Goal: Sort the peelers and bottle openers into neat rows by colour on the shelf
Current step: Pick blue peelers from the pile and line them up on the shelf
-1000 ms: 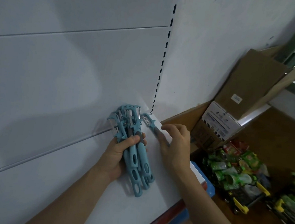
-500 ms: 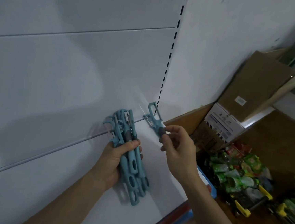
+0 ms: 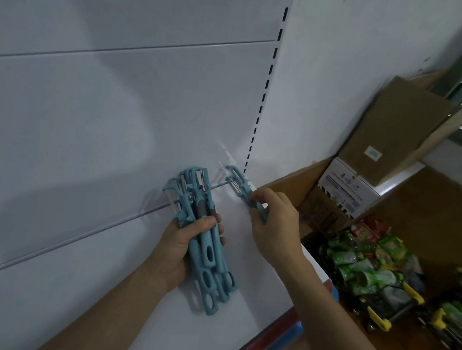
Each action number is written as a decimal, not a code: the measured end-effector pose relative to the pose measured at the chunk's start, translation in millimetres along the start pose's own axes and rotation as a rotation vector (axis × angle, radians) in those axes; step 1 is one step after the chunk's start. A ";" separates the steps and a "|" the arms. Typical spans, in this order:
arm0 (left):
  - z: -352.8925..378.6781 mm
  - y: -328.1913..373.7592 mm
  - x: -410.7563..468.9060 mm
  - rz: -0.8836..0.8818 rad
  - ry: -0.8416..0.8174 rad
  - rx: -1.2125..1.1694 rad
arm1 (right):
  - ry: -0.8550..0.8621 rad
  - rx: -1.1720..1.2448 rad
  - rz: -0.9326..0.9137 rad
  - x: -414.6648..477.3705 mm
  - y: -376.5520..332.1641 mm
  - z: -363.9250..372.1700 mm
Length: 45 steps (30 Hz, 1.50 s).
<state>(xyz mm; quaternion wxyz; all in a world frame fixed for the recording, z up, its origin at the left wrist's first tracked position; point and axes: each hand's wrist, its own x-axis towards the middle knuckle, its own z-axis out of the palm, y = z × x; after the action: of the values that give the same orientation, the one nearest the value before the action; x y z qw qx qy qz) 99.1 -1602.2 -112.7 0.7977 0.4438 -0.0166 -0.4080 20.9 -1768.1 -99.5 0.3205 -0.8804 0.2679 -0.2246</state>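
My left hand grips a bundle of several light-blue peelers, heads up against the white back panel, handles hanging down over the white shelf. My right hand pinches a single light-blue peeler by its handle, at the shelf's far right corner. Its head lies close to the slotted upright. Most of that peeler's handle is hidden under my fingers.
The slotted upright runs up the back panel at the shelf's right end. Right of the shelf, an open cardboard box leans on the wall. Below it lie green packets and small carts with yellow handles.
My right hand lifted the single peeler off the shelf corner, then lowered it back towards the corner. The left hand's bundle has stayed in roughly the same spot.
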 end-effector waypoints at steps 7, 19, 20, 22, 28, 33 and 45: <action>2.8 1.4 -1.1 -0.009 -0.021 -0.013 | -0.010 -0.214 -0.077 0.8 2.1 11.2; 0.8 0.3 2.3 -0.020 -0.024 -0.025 | -0.005 -0.214 0.014 -0.4 8.0 15.5; 0.6 0.4 2.6 -0.020 -0.024 -0.023 | -0.004 -0.188 0.018 0.8 8.2 15.7; 0.4 0.7 2.5 -0.022 -0.024 -0.019 | 0.001 -0.177 0.022 2.8 9.4 15.8; 1.3 1.3 1.6 -0.028 -0.029 -0.018 | 0.001 -0.196 0.003 4.4 15.7 12.1; 1.9 1.7 0.0 -0.032 -0.031 -0.010 | -0.021 -0.197 -0.022 -0.2 18.9 12.0; 1.3 2.0 0.2 -0.035 -0.024 -0.003 | 0.032 -0.185 0.009 -0.6 24.8 16.6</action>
<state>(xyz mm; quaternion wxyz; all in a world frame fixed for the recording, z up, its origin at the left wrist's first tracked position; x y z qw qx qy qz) 100.0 -1602.7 -110.5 0.7910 0.4379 -0.0177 -0.4270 21.7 -1776.5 -128.1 0.2344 -0.9014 0.2964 -0.2114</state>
